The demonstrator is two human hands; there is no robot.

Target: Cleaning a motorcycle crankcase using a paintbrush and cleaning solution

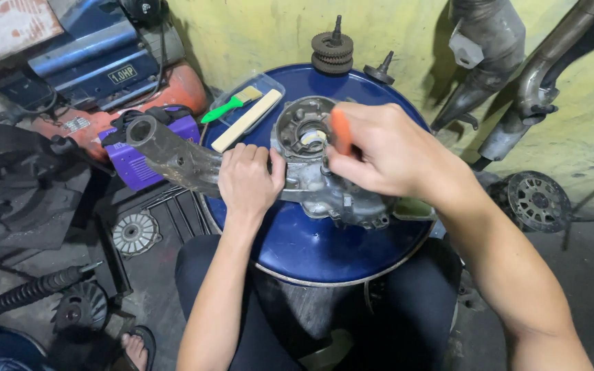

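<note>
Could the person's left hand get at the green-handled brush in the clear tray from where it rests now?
Probably yes. The left hand lies flat on the grey engine casing; the brush sits uncovered in the tray just beyond, with only a wooden stick between.

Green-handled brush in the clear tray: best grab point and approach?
Grip the green handle from the left. It pokes out past the rim of the clear tray, free of the tray wall, while the bristle end lies inside beside the wooden stick. Both hands are busy on the engine casing.

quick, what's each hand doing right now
Left hand: open, pressed flat on the engine casing.
Right hand: closed around an orange-handled tool over the casing.
</note>
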